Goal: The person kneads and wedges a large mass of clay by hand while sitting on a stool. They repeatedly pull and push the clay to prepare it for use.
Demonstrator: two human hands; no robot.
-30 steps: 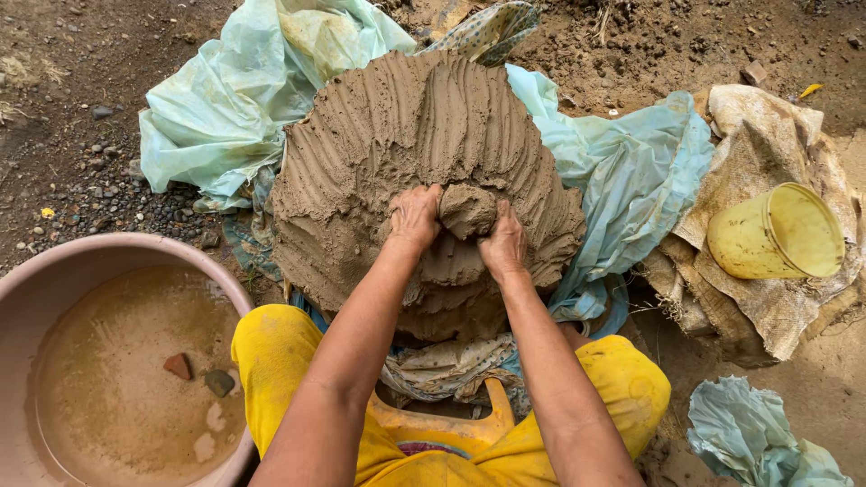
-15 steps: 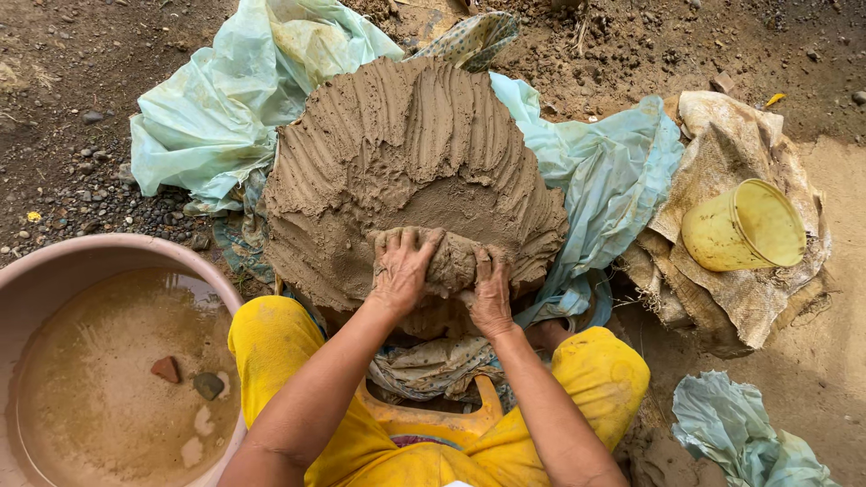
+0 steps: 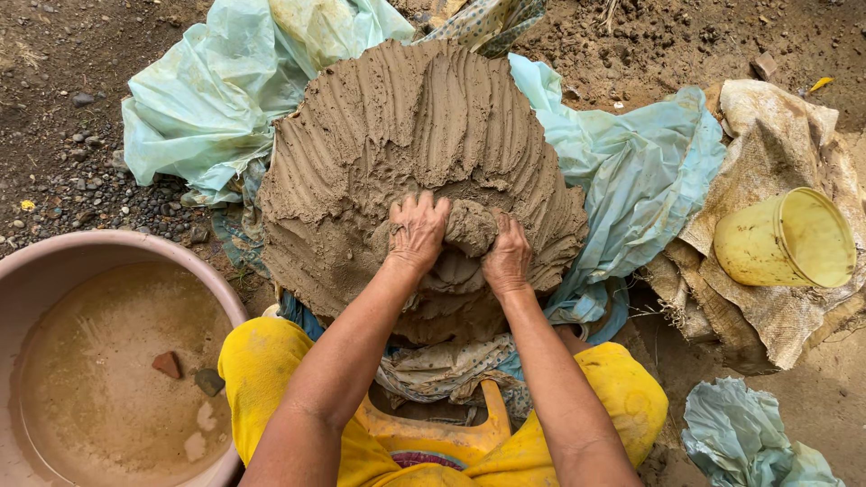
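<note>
**Both hands clamped on one lump at the near edge of the clay mound**

Take the big ridged clay mound (image 3: 406, 153) as your landmark. The lump of wet clay (image 3: 469, 227) you are working sits on the mound's near slope, the side facing you, just below the combed grooves that run away from you over the crown.

Your left hand (image 3: 417, 233) lies on the lump's left flank, fingers curled over its top and pressing into it. Your right hand (image 3: 507, 260) grips the right flank, fingers closed around the clay. So the lump is pinched between the two hands, touching both, and neither hand is free. Its long axis looks to run roughly left to right across the slope, from one palm to the other, though the hands hide its ends.

Neither hand is clearly nearer; the left reaches a little further up the mound, the right sits slightly closer to you.

Left of the mound and nearer you, well apart from the hands, stands the pink basin (image 3: 54, 261) of muddy water. Right of the mound, a yellow cup (image 3: 780, 242) lies tipped on sacking. Pale green plastic sheeting (image 3: 198, 99) spreads under the mound's far side.
</note>
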